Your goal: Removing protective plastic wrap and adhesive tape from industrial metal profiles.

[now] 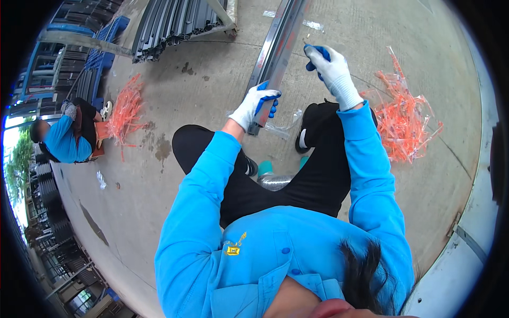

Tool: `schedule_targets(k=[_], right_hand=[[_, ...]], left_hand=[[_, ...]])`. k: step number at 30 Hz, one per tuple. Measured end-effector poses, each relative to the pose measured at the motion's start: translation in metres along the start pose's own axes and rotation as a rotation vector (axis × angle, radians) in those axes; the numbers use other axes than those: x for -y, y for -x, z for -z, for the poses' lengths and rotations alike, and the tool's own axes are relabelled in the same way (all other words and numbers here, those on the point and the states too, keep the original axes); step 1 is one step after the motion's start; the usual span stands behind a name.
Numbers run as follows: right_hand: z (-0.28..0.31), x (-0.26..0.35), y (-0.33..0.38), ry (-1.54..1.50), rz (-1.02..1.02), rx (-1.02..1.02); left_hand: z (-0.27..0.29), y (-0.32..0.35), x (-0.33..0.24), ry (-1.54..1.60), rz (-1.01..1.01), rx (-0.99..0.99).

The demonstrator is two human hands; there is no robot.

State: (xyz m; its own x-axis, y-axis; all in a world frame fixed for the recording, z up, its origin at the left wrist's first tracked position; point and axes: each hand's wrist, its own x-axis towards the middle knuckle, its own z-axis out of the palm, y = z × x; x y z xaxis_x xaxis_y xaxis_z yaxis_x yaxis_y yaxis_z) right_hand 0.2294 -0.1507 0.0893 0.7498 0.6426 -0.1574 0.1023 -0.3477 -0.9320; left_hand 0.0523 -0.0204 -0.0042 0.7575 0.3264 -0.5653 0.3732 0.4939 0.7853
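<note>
My left hand, in a white glove with blue palm and fingers, is closed around the near end of a bundle of long dark metal profiles. Reddish marks show along their film-wrapped side, and their far end runs out of the picture at the top. To the right of the bundle and apart from it, my gloved right hand is raised with its fingers pinched together. A thin tip shows at these fingertips, too small to name. Between my feet lies a roll of transparent film with teal ends.
Heaps of orange plastic strips lie on the concrete floor, one at right and one at left. A rack of dark profiles stands at the far left. Beyond the left heap sits a person in a blue top.
</note>
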Motion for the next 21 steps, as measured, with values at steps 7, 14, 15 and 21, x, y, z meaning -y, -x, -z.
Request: schedule_targets(k=[7,14,15,21], right_hand=[[-0.04,-0.028,0.08,-0.151,0.124,0.132],[-0.068,-0.013,0.135,-0.122,0.264,0.317],[-0.071,-0.008,0.138,-0.149,0.24,0.336],[-0.079,0.016,0.139,-0.065,-0.182,0.615]], left_hand=[[0.016,0.058,-0.014,0.601,0.035,0.304],[0.034,0.053,0.008,0.623,-0.098,0.377],[0.036,0.053,0.011,0.575,-0.127,0.339],[0.04,0.051,0.017,0.61,-0.195,0.323]])
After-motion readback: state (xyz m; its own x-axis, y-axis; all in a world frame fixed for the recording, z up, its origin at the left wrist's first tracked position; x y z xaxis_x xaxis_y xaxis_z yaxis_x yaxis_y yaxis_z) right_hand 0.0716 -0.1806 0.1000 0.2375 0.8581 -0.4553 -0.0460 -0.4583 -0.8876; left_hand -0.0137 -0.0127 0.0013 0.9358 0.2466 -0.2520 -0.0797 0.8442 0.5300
